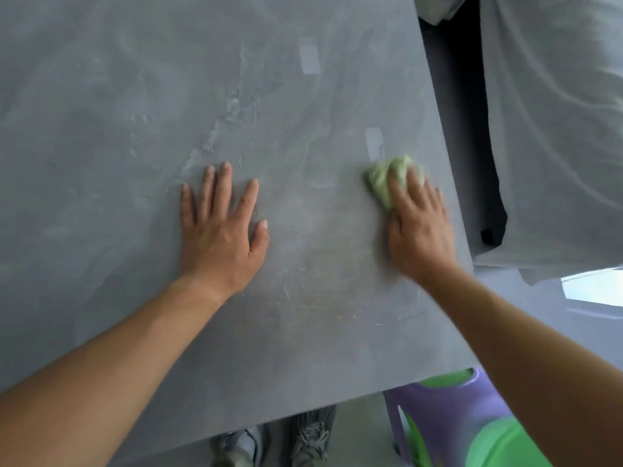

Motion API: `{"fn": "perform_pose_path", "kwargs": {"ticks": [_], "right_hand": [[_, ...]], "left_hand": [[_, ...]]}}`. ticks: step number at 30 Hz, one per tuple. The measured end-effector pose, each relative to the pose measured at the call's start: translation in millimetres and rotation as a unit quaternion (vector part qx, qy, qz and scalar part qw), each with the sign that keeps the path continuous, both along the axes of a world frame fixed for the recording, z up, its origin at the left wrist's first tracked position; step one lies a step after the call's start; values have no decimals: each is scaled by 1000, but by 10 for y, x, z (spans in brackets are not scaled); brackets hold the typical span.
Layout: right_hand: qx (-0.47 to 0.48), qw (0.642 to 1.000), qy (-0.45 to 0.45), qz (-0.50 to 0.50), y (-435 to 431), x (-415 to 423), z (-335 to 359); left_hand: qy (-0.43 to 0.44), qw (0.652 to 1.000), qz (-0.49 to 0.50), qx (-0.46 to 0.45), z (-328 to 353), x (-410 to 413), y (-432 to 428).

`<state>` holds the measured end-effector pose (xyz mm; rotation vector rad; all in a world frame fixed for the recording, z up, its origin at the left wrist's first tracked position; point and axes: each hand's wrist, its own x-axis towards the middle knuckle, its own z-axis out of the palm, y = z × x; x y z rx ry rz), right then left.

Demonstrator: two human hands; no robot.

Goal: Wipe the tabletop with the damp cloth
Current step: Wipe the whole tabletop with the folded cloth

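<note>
A grey, marbled tabletop (pixel 135 96) fills most of the view, with dusty smears and dried marks near its middle. My left hand (pixel 220 227) lies flat on it, fingers spread, holding nothing. My right hand (pixel 418 227) presses a bunched pale green cloth (pixel 384 178) onto the surface close to the table's right edge. My fingers cover the cloth's near part; its far part sticks out past them. The right hand looks slightly blurred.
The table's right edge runs diagonally past my right hand, with a dark gap and grey fabric (pixel 556 129) beyond it. A purple stool (pixel 441 416) and a green plastic object (pixel 502 446) stand below the near edge. Grey shoes (pixel 310 436) show on the floor.
</note>
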<state>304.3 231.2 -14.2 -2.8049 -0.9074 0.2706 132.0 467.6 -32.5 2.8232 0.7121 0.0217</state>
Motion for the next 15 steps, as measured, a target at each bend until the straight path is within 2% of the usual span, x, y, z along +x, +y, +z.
{"fn": "perform_pose_path", "kwargs": {"ticks": [2, 5, 8, 11, 15], "right_hand": [[-9, 998, 18, -53, 75, 268, 34], [-6, 998, 21, -64, -73, 24, 44], [-2, 1000, 10, -15, -402, -492, 10], [-3, 999, 13, 43, -533, -338, -1], [1, 997, 7, -71, -357, 143, -22]], "left_hand": [[2, 1000, 0, 4, -3, 0, -7], [6, 1000, 3, 2, 1, 8, -1], [4, 1000, 4, 2, 6, 11, -14], [-1, 1000, 5, 4, -6, 12, -14], [5, 1000, 6, 7, -5, 7, -29]]}}
